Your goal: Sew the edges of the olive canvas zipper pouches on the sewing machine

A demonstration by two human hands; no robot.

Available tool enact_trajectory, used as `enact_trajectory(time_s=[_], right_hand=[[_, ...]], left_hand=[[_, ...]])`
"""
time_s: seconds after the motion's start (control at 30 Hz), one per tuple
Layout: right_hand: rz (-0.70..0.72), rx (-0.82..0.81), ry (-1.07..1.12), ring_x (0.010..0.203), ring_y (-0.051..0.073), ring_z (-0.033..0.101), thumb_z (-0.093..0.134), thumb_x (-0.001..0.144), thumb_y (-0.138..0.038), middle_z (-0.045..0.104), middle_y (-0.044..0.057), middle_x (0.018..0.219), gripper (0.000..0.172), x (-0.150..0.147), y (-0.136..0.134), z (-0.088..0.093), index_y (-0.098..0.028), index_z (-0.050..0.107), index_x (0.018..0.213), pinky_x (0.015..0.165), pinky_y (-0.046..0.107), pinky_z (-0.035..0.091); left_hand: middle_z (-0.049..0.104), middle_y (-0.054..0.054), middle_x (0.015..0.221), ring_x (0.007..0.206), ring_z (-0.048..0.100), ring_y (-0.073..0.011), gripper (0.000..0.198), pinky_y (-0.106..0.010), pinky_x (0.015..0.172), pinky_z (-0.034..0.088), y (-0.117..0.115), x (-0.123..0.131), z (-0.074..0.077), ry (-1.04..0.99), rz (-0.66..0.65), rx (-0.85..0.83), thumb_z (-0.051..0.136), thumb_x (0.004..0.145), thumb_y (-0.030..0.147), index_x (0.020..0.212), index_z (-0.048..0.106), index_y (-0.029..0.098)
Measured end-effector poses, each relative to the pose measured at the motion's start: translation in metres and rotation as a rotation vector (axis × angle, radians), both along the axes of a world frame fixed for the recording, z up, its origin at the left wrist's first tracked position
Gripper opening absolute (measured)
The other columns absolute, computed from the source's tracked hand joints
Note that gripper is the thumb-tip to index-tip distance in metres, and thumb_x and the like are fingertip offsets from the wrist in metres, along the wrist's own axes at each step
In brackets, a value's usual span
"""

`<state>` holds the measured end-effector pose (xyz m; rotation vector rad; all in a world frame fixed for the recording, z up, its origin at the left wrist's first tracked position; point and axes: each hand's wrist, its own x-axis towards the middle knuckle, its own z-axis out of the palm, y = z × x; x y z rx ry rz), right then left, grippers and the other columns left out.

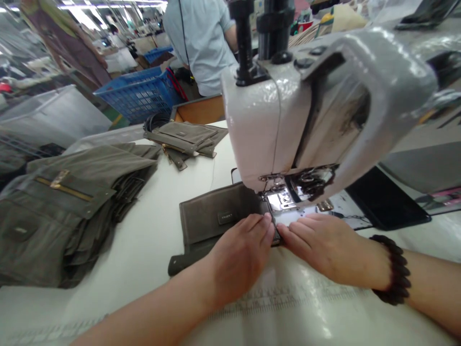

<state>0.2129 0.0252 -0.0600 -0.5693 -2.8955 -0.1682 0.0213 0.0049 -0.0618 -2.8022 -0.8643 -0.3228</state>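
A dark olive fabric piece (201, 218) with a small label lies on the white table, its right edge at the foot of the sewing machine (259, 129). My left hand (243, 254) presses on the piece near that edge, its fingers close together. Beside it, my right hand (331, 247) touches the right edge of the same piece with its fingertips, fingers together and a dark beaded bracelet on the wrist. A rolled strip of the fabric shows left of my left hand. The needle area is partly hidden by the machine head.
A tall stack of olive pieces with zippers (68, 206) fills the left side. Smaller pieces (187, 137) lie farther back. A black phone-like slab (389, 199) rests right of the machine. Beyond the table are a blue basket (140, 93) and a person in light blue (201, 45).
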Motion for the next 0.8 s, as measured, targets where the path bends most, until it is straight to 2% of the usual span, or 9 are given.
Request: enact_trajectory(time_s=[0.13,0.33,0.5,0.63,0.8], right_hand=[[-0.105,-0.020,0.083,0.053,0.016,0.047,0.030,0.087,-0.014,0.054,0.005,0.066,0.026,-0.002,0.005,-0.003,-0.010,0.056,0.084,0.049,0.029,0.031],[-0.235,-0.009,0.113,0.052,0.016,0.051,0.026,0.092,-0.035,0.056,0.004,0.060,0.037,-0.001,0.014,0.000,-0.013,0.056,0.090,0.046,0.027,0.030],[-0.256,0.074,0.167,0.050,0.016,0.050,0.026,0.092,-0.034,0.055,0.002,0.057,0.037,-0.001,0.017,0.002,-0.015,0.058,0.086,0.046,0.027,0.029],[-0.324,0.141,0.233,0.047,0.015,0.047,0.034,0.090,-0.033,0.051,0.002,0.054,0.032,0.001,0.020,0.001,-0.014,0.058,0.080,0.045,0.026,0.027],[-0.416,-0.071,0.183,0.045,0.014,0.046,0.037,0.088,-0.028,0.052,0.003,0.055,0.028,0.003,0.024,-0.002,-0.013,0.055,0.072,0.044,0.025,0.031]], left_hand=[[0.060,-0.011,0.102,0.098,0.053,-0.0196,0.027,-0.029,0.088,0.041,0.014,-0.003,-0.002,0.007,0.002,-0.020,0.038,0.080,0.008,0.101,0.054,0.001],[0.061,-0.007,0.086,0.078,0.055,-0.0167,0.019,-0.027,0.074,0.048,0.031,-0.006,-0.002,-0.060,0.035,-0.087,0.040,0.080,0.009,0.090,0.056,0.009],[0.060,-0.007,0.083,0.076,0.055,-0.0170,0.017,-0.029,0.073,0.049,0.037,-0.006,-0.001,-0.104,0.048,-0.125,0.041,0.080,0.010,0.085,0.057,0.011],[0.061,-0.007,0.086,0.079,0.056,-0.0170,0.019,-0.030,0.076,0.049,0.040,-0.007,0.006,-0.132,0.090,-0.242,0.043,0.080,0.012,0.087,0.060,0.011],[0.062,-0.005,0.097,0.093,0.056,-0.0162,0.023,-0.028,0.085,0.045,0.048,-0.013,0.012,-0.247,0.142,-0.473,0.045,0.077,0.009,0.093,0.062,0.013]])
